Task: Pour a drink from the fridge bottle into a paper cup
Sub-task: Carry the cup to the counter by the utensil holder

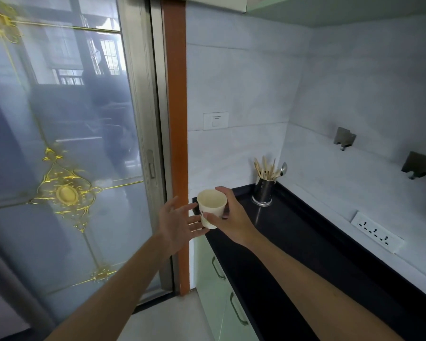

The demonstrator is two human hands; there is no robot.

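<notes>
A white paper cup [211, 205] with a small dark print hangs upright in the air over the near-left corner of the black counter [293, 242]. My right hand [231, 217] grips it from the right, thumb across its front and fingers behind. The cup looks empty inside. My left hand [177, 222] is spread just left of the cup, palm turned towards it, fingertips close to its side; whether they touch it I cannot tell. No bottle and no fridge are in view.
A steel holder [263, 191] with chopsticks and a spoon stands at the counter's far end. A frosted glass sliding door [67, 156] with gold ornament fills the left. Pale green cabinet fronts [217, 279] sit under the counter. A socket strip [376, 232] and two wall hooks are on the right wall.
</notes>
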